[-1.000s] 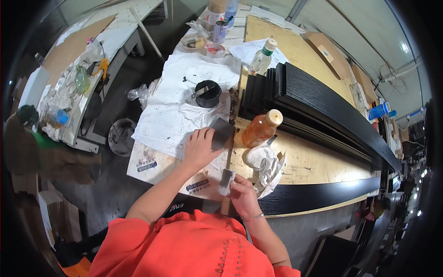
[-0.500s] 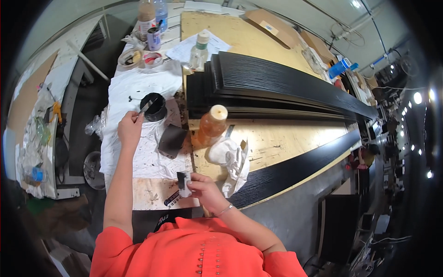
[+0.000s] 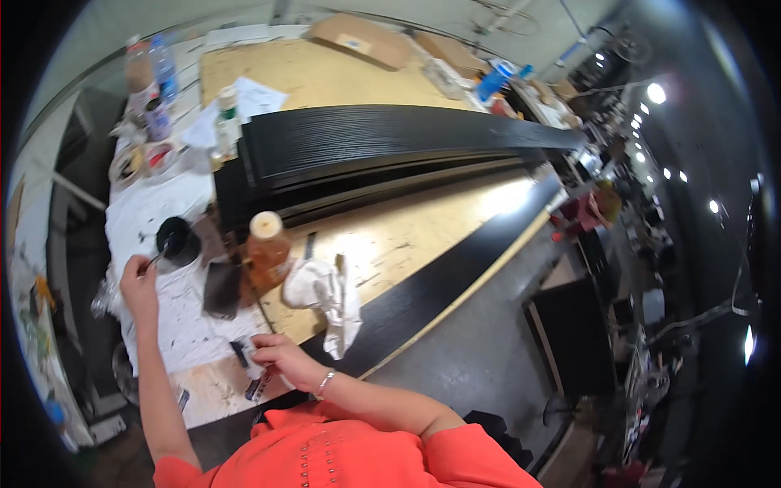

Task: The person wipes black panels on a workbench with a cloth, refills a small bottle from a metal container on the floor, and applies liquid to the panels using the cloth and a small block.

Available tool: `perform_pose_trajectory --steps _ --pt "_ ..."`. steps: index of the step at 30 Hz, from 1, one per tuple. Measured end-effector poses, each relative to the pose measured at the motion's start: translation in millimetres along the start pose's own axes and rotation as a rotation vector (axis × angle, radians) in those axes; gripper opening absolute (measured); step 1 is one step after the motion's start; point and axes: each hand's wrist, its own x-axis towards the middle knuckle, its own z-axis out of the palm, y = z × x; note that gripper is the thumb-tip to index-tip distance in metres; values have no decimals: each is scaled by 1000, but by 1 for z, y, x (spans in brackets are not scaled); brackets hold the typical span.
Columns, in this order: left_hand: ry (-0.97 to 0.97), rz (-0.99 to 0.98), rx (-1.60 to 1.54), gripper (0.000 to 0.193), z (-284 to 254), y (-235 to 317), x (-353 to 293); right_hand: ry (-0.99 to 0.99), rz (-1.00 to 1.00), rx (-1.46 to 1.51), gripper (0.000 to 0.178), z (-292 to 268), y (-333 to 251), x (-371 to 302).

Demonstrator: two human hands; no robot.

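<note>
My left hand (image 3: 139, 286) pinches a thin, slim-handled tool (image 3: 157, 257), whose tip is at the black cup (image 3: 189, 244). What kind of tool it is cannot be made out. The cup stands on a stained white cloth (image 3: 134, 215). Near the table's front edge, my right hand (image 3: 283, 358) grips a small white pad (image 3: 250, 363) with a black-stained edge. Between the hands lies a dark grey block (image 3: 221, 291). Beside it stands a bottle of amber liquid (image 3: 269, 259) with a pale cap. A crumpled white rag (image 3: 324, 297) lies right of the bottle.
Black grained boards (image 3: 366, 138) are stacked across the wooden tabletop (image 3: 382, 215). A single black board (image 3: 439, 301) lies along the near right edge. At the back left stand plastic bottles (image 3: 163, 69), a can (image 3: 157, 119) and tape rolls (image 3: 159, 156). Another person (image 3: 598, 207) is far right.
My view has swung to the right, so the table and things sit further left in the picture. Both hands still hold the same things, the left one at the cup.
</note>
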Motion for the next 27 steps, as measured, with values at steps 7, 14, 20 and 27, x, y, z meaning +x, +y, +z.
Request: perform_pose_trajectory --steps 7,14,20,27 --pt "-176 74 210 15 12 33 20 59 -7 34 16 15 -6 4" --pt "-251 135 173 13 16 38 38 94 2 -11 19 24 -21 1" --pt "-360 135 376 12 15 50 48 -23 82 -104 31 35 -40 17" --pt "-328 142 362 8 8 49 56 14 82 -52 25 49 -51 38"
